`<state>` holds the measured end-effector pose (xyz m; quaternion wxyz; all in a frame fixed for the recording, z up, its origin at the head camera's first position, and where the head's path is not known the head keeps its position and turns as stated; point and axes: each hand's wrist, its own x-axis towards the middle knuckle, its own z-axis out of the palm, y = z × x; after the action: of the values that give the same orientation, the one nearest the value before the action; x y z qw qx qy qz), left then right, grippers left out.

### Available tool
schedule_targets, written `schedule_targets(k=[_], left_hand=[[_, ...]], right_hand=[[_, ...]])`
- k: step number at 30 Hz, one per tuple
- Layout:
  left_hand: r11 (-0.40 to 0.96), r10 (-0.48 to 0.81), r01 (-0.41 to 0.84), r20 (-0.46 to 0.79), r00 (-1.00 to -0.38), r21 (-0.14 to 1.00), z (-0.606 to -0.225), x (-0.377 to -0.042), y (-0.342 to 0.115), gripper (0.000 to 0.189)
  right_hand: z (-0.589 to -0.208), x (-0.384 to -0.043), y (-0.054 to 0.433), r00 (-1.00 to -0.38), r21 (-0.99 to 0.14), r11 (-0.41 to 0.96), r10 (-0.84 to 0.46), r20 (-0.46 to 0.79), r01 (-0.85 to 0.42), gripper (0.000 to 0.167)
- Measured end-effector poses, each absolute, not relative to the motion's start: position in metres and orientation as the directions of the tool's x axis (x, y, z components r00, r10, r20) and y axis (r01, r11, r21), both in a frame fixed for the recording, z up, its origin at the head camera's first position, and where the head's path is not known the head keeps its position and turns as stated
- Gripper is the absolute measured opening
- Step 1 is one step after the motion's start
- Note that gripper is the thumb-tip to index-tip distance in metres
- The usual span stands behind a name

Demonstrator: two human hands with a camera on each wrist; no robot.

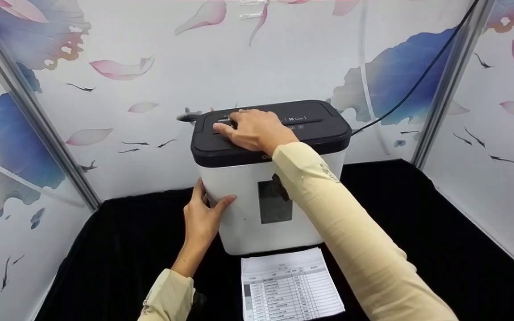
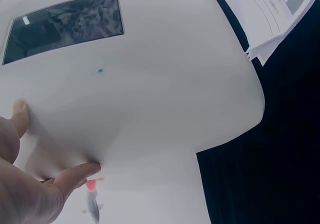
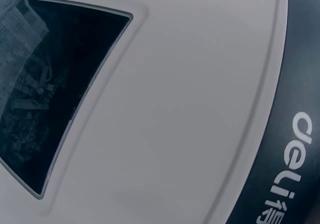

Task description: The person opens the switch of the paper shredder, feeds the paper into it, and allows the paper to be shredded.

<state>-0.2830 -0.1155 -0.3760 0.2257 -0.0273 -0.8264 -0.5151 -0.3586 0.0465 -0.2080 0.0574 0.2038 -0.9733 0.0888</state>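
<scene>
A paper shredder point(image 1: 239, 214) with a white body and a black lid point(image 1: 333, 129) stands upright in the head view. My left hand point(image 1: 203, 218) rests against the body's left side, thumb on the front face and fingers along the side. In the left wrist view the left hand's fingertips point(image 2: 85, 171) touch the white surface. On top, my right hand point(image 1: 257, 129) lies over the lid's left half, its fingertips by a small light-coloured panel and its thumb stretched left. Shredded paper shows through the dark front window point(image 3: 75, 84) in the right wrist view.
A stack of printed sheets point(image 1: 290, 285) lies on the black cloth point(image 1: 118, 249) in front of the shredder. From its right rear a black cable point(image 1: 413, 89) runs up to the right. White panels point(image 1: 141, 102) with painted petals and fish enclose the back and sides.
</scene>
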Motion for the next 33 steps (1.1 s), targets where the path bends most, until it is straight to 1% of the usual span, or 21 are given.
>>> schedule_targets(k=[3, 7, 11, 16, 19, 24, 29, 33], left_hand=[[0.452, -0.188, 0.273, 0.39, -0.902, 0.849, -0.375, -0.282, -0.116, 0.096], [0.436, -0.182, 0.258, 0.365, -0.913, 0.862, -0.375, -0.281, -0.117, 0.096], [0.423, -0.178, 0.244, 0.344, -0.922, 0.873, -0.378, -0.278, -0.12, 0.093], [0.375, -0.187, 0.222, 0.308, -0.933, 0.9, -0.38, -0.273, -0.121, 0.091], [0.336, -0.191, 0.231, 0.306, -0.933, 0.913, -0.38, -0.27, -0.12, 0.09], [0.287, -0.199, 0.271, 0.334, -0.921, 0.919, -0.378, -0.263, -0.115, 0.083], [0.222, -0.211, 0.329, 0.374, -0.903, 0.918, -0.376, -0.254, -0.109, 0.075], [0.241, -0.229, 0.33, 0.384, -0.894, 0.913, -0.375, -0.246, -0.104, 0.076]], right_hand=[[-0.209, -0.359, 0.046, -0.917, -0.171, 0.906, -0.359, 0.176, -0.387, 0.072], [-0.211, -0.359, 0.047, -0.925, -0.24, 0.903, -0.307, 0.224, -0.358, 0.065], [-0.212, -0.359, 0.049, -0.928, -0.279, 0.898, -0.27, 0.258, -0.339, 0.065], [-0.208, -0.358, 0.054, -0.923, -0.392, 0.845, -0.268, 0.276, -0.363, 0.062], [-0.205, -0.355, 0.061, -0.919, -0.434, 0.819, -0.267, 0.289, -0.374, 0.06], [-0.202, -0.346, 0.073, -0.904, -0.439, 0.805, -0.266, 0.336, -0.4, 0.054], [-0.203, -0.332, 0.08, -0.88, -0.426, 0.785, -0.309, 0.362, -0.451, 0.054], [-0.208, -0.32, 0.081, -0.873, -0.411, 0.784, -0.331, 0.357, -0.465, 0.056]])
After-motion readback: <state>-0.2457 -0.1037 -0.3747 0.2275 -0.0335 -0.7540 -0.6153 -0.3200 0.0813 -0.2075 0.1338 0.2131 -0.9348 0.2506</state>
